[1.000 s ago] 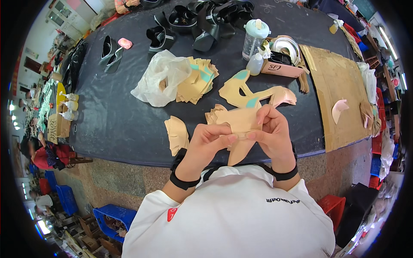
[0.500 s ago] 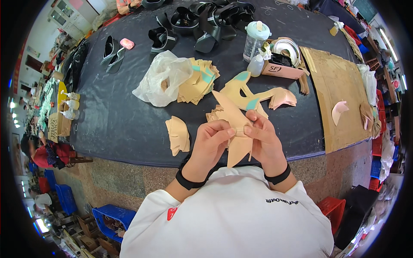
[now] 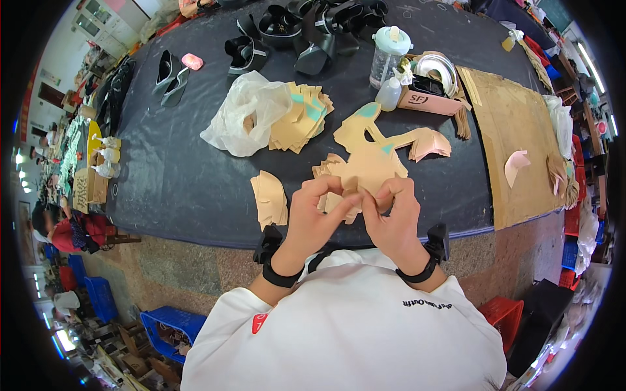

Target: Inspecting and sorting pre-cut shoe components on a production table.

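Near the front edge of the table, my left hand (image 3: 313, 212) and my right hand (image 3: 394, 218) meet over a beige shoe-upper piece (image 3: 375, 168). Thumbs and forefingers of both pinch its near edge, the tips almost touching. The piece fans out away from me and overlaps more beige cut pieces (image 3: 355, 127) with teal patches. Beside my left hand lies a small stack of curved beige pieces (image 3: 268, 199). Another little stack (image 3: 331, 163) is partly hidden behind my left fingers. Beyond my right hand rests a pile of folded beige pieces (image 3: 429, 143).
A crumpled plastic bag (image 3: 241, 114) touches a fanned stack of beige pieces (image 3: 297, 133). Black shoes (image 3: 280, 29) crowd the far side. At right stand a clear jug (image 3: 388, 58), a squeeze bottle (image 3: 389, 96), a pink box (image 3: 430, 102) and a brown board (image 3: 515, 143).
The held piece has turned from a narrow upright shape to a broad one lying away from me. My hands have drawn closer together, fingertips now nearly meeting.
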`<act>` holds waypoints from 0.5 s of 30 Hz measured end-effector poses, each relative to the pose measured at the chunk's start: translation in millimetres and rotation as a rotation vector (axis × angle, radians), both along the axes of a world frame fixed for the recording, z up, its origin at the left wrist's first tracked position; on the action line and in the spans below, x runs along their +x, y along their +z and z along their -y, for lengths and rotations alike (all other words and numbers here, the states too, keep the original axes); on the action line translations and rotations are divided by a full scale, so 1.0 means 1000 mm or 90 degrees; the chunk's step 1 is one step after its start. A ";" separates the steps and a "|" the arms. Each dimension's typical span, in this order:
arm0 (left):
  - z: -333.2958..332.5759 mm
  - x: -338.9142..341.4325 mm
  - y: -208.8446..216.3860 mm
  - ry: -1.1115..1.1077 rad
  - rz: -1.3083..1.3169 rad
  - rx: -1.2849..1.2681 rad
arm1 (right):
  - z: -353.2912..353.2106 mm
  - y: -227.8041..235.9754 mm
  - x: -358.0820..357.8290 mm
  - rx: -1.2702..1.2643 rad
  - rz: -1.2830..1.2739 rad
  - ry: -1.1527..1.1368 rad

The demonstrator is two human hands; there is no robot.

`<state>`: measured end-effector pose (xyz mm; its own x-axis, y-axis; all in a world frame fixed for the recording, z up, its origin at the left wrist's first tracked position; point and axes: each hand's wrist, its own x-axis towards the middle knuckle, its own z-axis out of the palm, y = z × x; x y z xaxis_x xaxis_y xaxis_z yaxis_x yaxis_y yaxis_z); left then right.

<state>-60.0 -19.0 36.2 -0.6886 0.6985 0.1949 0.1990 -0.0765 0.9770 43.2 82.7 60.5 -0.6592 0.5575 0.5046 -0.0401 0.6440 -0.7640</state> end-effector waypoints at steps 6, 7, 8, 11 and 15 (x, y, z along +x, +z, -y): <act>0.007 0.005 0.010 -0.131 0.310 0.073 | -0.007 0.002 0.007 -0.503 0.035 0.133; 0.008 0.008 0.013 -0.164 0.413 0.120 | -0.010 0.004 0.007 -0.503 0.036 0.131; 0.008 0.009 0.019 -0.166 0.416 0.119 | -0.015 0.006 0.006 -0.744 0.024 0.222; 0.007 0.011 0.019 -0.166 0.666 0.110 | -0.020 0.005 0.006 -1.036 0.024 0.315; 0.004 0.010 -0.004 -0.076 0.041 -0.064 | -0.005 -0.017 0.010 -0.472 0.086 0.103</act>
<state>-50.1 -22.6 32.1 -0.6089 0.7894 0.0778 0.1312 0.0035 0.9913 52.8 87.7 43.5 -0.7903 0.6102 -0.0552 0.0351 -0.0449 -0.9984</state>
